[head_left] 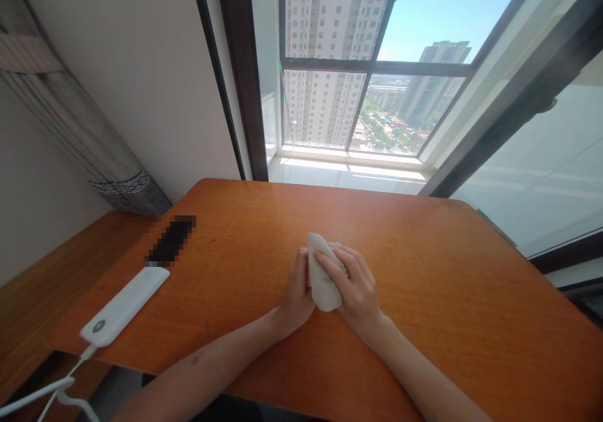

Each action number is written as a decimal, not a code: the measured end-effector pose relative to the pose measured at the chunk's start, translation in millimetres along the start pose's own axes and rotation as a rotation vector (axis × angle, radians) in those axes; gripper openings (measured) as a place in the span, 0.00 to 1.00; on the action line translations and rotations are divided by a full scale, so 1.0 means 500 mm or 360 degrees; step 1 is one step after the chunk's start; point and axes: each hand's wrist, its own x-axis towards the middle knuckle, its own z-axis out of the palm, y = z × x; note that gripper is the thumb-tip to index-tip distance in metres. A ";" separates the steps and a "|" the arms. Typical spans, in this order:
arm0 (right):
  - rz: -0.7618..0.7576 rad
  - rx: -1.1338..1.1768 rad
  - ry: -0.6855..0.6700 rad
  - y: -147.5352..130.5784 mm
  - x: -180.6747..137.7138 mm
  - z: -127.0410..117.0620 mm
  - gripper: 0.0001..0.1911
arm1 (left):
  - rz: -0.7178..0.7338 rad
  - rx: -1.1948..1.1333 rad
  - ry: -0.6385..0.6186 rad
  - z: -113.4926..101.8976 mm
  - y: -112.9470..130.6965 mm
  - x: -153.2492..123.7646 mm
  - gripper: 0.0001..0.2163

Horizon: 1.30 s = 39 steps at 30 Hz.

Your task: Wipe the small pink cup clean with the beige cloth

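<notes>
A white folded cloth (321,281) rests on the orange-brown wooden table (424,271), near its middle. My right hand (358,287) lies over the cloth's right side, its fingers curled round it. From the left, my left hand (298,293) presses against the cloth's left edge with its fingers closed on it. Both forearms reach in from the near edge of the table.
A white power bank (125,306) with a white cable (51,392) lies at the table's left, beside a blurred dark flat object (172,240). A rolled grey curtain (70,120) leans on the left wall. Large windows with dark frames (245,76) stand behind the table.
</notes>
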 end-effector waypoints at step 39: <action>0.0088 -0.0102 -0.0027 0.004 -0.008 -0.003 0.29 | -0.0055 -0.0052 0.0030 0.008 0.023 0.010 0.13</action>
